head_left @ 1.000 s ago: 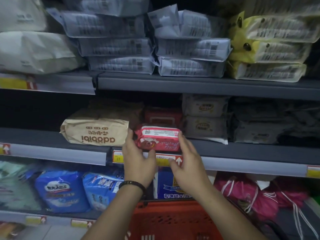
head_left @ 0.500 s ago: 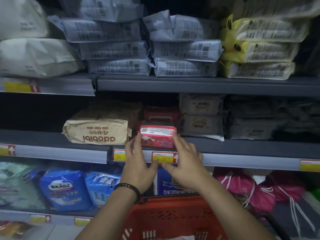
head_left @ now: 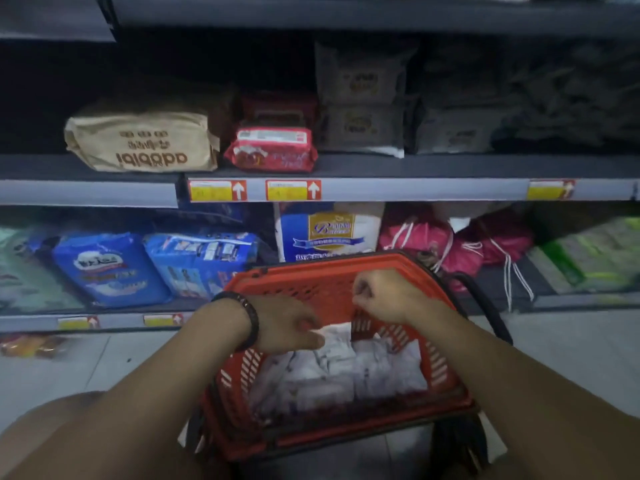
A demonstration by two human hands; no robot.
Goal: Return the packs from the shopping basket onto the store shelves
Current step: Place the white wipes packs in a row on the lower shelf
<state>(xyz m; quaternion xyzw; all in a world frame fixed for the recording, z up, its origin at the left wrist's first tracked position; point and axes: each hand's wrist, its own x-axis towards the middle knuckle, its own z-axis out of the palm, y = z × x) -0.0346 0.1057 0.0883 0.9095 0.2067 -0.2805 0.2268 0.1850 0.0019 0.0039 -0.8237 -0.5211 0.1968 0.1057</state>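
The red shopping basket stands on the floor in front of me, holding several white packs. My left hand, with a black wristband, is inside the basket and pinches the top edge of one white pack. Curled shut with nothing visible in it, my right hand hovers over the basket's far side. A small red pack lies on the middle shelf in front of another red pack, and neither hand touches it.
A beige pack lies left of the red pack and grey packs are stacked to its right. The lower shelf holds blue packs, a blue-and-white bag and pink drawstring bags. The basket's black handle hangs to the right.
Both hands let go of the red pack on the middle shelf and dropped into the basket. My view tilted down, and the left hand took hold of a white pack.
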